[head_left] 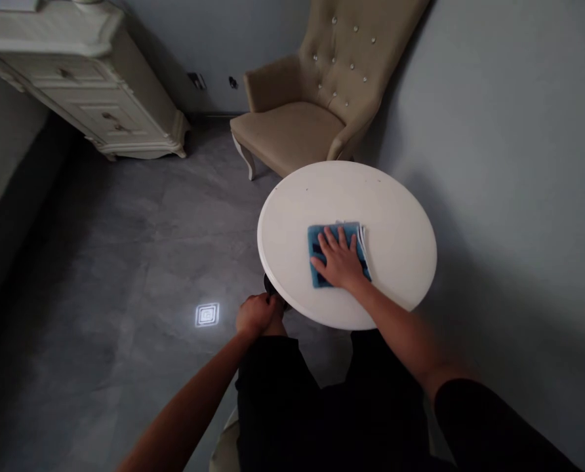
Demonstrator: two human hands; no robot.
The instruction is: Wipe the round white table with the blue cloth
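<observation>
My right hand (339, 260) lies flat on a folded blue cloth (317, 278), its fingers spread and pressing from above. Dark patches mark the cloth, and white layered edges show along its right side. Both rest near the middle of a round white table (292, 196). A few small dark specks dot the far part of the tabletop. My left hand (257, 314) is low beside the table's left edge, at my bare knee. Its back faces me and its fingers are mostly hidden. A dark object, too obscured to name, shows just beyond it under the rim.
A beige tufted armchair (292, 131) stands behind the table, close to the grey wall (513, 131). A white cabinet (110, 98) with drawers stands at the back left. On the grey tiled floor (174, 242) a bright square light pattern (207, 314) shows.
</observation>
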